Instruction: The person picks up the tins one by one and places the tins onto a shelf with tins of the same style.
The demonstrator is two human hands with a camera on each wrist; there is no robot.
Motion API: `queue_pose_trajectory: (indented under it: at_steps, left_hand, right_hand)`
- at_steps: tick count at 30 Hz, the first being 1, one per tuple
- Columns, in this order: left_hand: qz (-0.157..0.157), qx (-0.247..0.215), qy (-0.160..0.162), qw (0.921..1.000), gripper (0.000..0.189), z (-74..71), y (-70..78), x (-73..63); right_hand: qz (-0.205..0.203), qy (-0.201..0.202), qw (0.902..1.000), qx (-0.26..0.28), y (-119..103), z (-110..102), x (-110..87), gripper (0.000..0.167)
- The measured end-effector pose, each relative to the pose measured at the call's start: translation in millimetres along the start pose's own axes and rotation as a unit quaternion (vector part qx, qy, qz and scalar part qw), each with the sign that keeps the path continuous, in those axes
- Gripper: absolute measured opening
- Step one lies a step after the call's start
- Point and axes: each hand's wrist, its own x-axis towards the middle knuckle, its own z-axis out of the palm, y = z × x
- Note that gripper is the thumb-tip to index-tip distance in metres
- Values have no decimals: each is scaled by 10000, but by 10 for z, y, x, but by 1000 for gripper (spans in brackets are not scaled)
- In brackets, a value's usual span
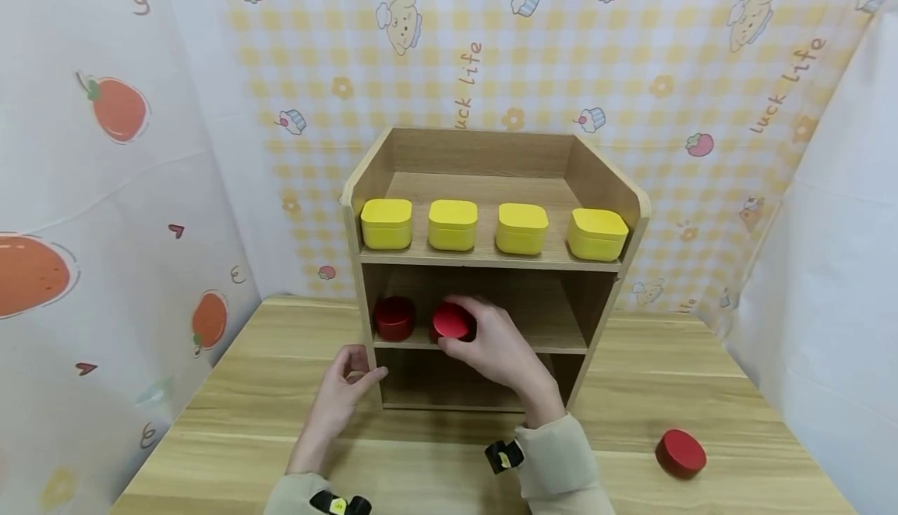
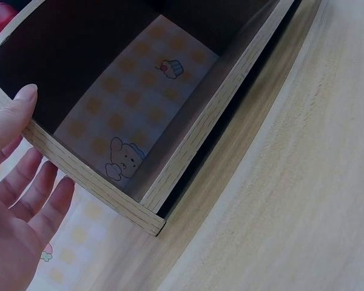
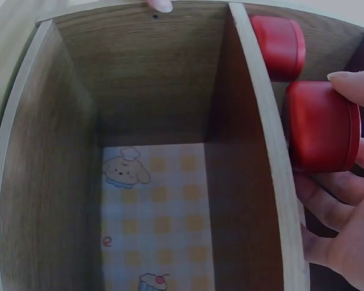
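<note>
My right hand [image 1: 500, 347] grips a round red tin [image 1: 451, 322] by its sides, thumb on one side and fingers on the other, at the front of the wooden shelf's [image 1: 491, 262] middle level. Beside it on the same level, to the left, stands a second round red tin [image 1: 394, 319]. In the right wrist view the held tin [image 3: 320, 127] is close to the front edge of the board; whether its base touches the board cannot be told. My left hand [image 1: 342, 389] holds the shelf's left side panel [image 2: 91, 173], thumb over the front edge and fingers outside.
Along the front of the top level stand several yellow lidded boxes [image 1: 453, 225]. Another round red tin [image 1: 680, 453] lies on the wooden table [image 1: 631, 390] to the right. Patterned cloth [image 1: 449, 55] hangs behind the shelf, with white cloth at both sides.
</note>
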Motion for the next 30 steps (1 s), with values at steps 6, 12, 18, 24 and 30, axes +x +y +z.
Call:
queue_pose_trajectory:
  at_steps: [6,12,18,24,30]
  left_hand:
    - [-52,-63,-16,10000,35,12,-6,1]
    - [-79,-36,-13,10000,36,8,-21,-2]
    - [-94,-23,-13,10000,36,-5,-23,-8]
    - [-58,-3,13,10000,36,-2,-34,0]
    - [-55,-61,-28,10000,36,-14,-34,10]
  right_hand:
    - [14,-69,9999,-87,28,31,71,51]
    - [133,-171,9997,-136,49,62,122,51]
    - [262,-334,9990,-122,51,80,148,53]
    - [331,-411,9985,-149,59,97,165,54]
    - [438,-441,9980,-101,62,100,170,55]
